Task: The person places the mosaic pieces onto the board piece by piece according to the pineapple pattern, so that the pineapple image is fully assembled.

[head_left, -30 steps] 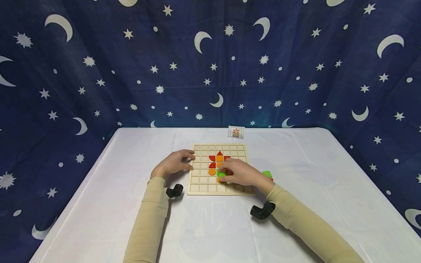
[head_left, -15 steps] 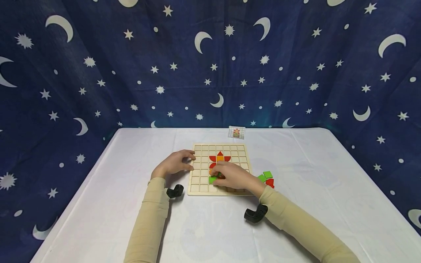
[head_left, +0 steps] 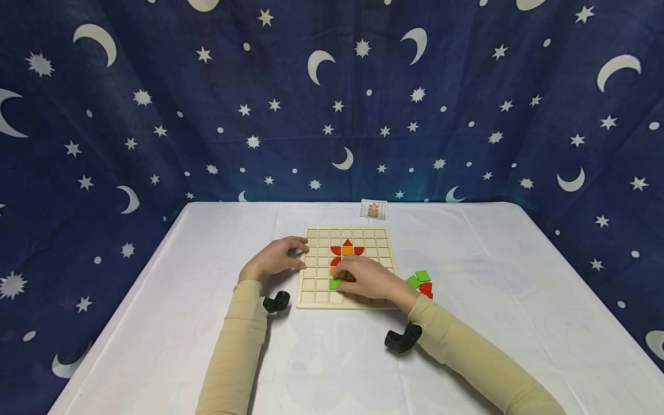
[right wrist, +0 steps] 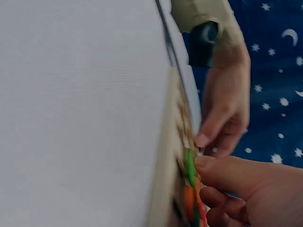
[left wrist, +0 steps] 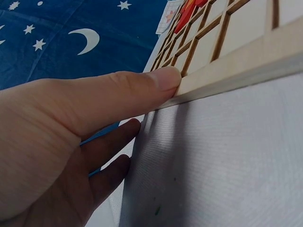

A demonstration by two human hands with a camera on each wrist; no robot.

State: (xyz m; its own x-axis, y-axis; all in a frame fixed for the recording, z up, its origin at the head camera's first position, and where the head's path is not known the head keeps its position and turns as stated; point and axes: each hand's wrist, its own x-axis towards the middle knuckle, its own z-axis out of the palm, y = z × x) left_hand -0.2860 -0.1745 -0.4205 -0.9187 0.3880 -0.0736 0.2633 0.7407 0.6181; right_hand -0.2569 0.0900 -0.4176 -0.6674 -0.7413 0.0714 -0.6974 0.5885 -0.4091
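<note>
A square wooden grid board lies on the table, with red, orange and green pieces set in its middle cells. My left hand is at its left edge; in the left wrist view the thumb touches the board's rim while the other fingers stay loosely bent. Over the board's middle, my right hand holds a green square tile between thumb and fingers, low at a cell left of centre. The right wrist view shows the thumb against this green tile. Part of the pattern is hidden under the right hand.
Loose green tiles and red pieces lie on the white tabletop to the board's right. Behind the board is a small card with a printed grid pattern. A starry blue cloth hangs around the table.
My right hand has moved left and slightly toward me, bringing the green tile one cell over to the board. In the last half second it barely moves. The left hand stays put.
</note>
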